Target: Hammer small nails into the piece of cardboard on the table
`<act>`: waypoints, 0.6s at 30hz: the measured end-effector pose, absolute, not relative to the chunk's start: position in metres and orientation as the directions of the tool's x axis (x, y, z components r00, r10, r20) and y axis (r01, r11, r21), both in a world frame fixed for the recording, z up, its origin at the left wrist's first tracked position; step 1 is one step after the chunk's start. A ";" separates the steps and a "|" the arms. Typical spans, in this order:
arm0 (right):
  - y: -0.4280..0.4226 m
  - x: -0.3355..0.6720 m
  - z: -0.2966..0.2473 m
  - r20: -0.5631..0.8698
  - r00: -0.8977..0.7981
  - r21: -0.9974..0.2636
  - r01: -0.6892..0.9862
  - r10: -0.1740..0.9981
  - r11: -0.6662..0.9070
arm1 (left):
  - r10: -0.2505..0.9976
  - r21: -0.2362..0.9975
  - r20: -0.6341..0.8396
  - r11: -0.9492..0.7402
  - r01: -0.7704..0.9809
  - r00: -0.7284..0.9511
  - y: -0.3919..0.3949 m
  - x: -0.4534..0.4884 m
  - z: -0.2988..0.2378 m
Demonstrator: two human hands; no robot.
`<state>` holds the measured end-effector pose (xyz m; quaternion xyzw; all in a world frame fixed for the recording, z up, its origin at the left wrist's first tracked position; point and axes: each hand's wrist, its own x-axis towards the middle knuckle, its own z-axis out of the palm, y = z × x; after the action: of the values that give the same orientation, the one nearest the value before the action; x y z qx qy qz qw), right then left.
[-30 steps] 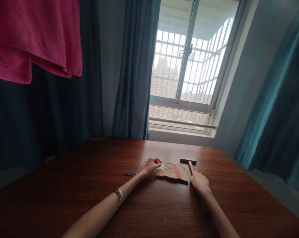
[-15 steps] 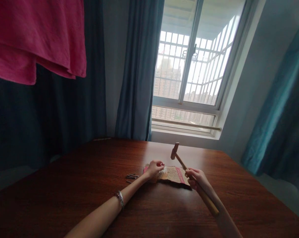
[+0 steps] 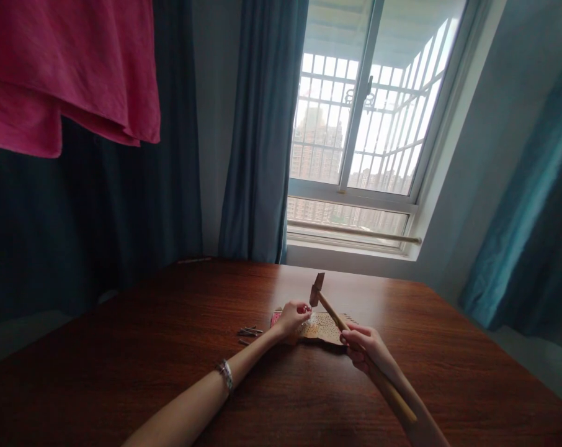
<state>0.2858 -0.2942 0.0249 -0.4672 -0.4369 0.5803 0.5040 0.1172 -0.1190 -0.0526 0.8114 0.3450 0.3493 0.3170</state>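
Note:
My right hand [image 3: 365, 347] is closed around the wooden handle of a hammer [image 3: 341, 323]. Its metal head sits just above and right of the fingertips of my left hand [image 3: 294, 316]. Those fingertips are pinched together over a flat piece of patterned, dotted board [image 3: 325, 327] with pink at its left end and a dark ragged near edge. Whatever the pinch holds is too small and too hidden to name. Left of the board, several thin dark nail-like rods [image 3: 249, 332] lie in a loose pile.
All of this rests on a brown wooden table [image 3: 192, 385]. Behind it stand a barred window [image 3: 355, 124] and blue curtains [image 3: 257, 124]. A pink cloth [image 3: 71, 74] hangs at the upper left.
The hammer head has moved left and slightly down, closer to my left fingertips. My right hand has shifted a little left, covering the board's right end. The left hand stays nearly in place.

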 end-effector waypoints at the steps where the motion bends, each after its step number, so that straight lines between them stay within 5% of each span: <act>1: -0.294 0.285 0.024 -0.096 -0.056 -0.977 -0.184 0.994 -0.104 | 0.785 0.753 0.346 -0.559 0.348 0.514 -0.120 0.117 -0.052; 18: -0.293 0.285 0.023 -0.112 -0.039 -0.981 -0.157 0.993 -0.116 | 0.785 0.741 0.363 -0.570 0.356 0.502 -0.116 0.118 -0.059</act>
<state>0.2846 -0.2930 0.0226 -0.4789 -0.4365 0.5734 0.5013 0.1185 -0.1156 -0.0589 0.8120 0.3511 0.3544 0.3028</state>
